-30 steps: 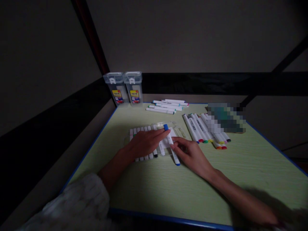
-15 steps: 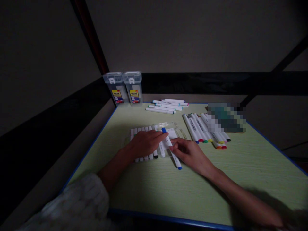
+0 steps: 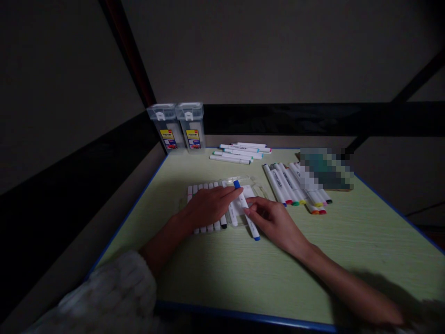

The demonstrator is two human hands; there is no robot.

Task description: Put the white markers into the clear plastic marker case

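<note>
My right hand (image 3: 276, 221) pinches a white marker with blue caps (image 3: 246, 209), held at a slant over a clear flat marker case (image 3: 255, 188) in the middle of the table. My left hand (image 3: 206, 207) lies flat, fingers stretched, on a row of white markers (image 3: 206, 189) packed side by side in that case. Its fingertips touch the blue-capped marker near the upper end.
Two clear upright marker boxes (image 3: 181, 126) with yellow labels stand at the far left corner. A small pile of markers (image 3: 239, 153) lies behind, and a row of coloured-cap markers (image 3: 295, 190) lies to the right beside a blurred patch. The pale green table (image 3: 243, 273) has a blue edge.
The blue-capped marker has shifted slightly in my right hand, first toward me, then back up over the case. My left hand stayed on the row of markers.
</note>
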